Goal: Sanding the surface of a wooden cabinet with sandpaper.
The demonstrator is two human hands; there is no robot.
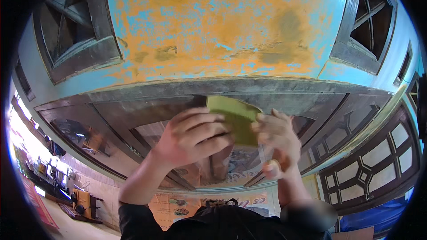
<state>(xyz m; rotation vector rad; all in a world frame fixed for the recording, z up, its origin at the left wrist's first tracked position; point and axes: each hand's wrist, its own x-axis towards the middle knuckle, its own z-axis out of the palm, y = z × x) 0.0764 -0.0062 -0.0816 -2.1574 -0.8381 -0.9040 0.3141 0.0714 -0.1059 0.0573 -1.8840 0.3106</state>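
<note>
Below patchy orange-and-blue painted wall (213, 26), held thin yellow-green paper-like sheet (242, 124) up before dark wooden frame (155, 92), clamped at left by fingers of left hand (193, 135), pinched at right by blurred fingers of right hand (281, 137), likely to control bending.

Black top (231, 224), dark sleeves (137, 222) (right blurred)

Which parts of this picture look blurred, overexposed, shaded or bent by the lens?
Head view: right hand blurred, more than left hand; head view, far left: window overexposed; head view, centre: yellow-green sheet paler at top, darker below; head view, above it: wooden lintel bows down toward its ends.
</note>
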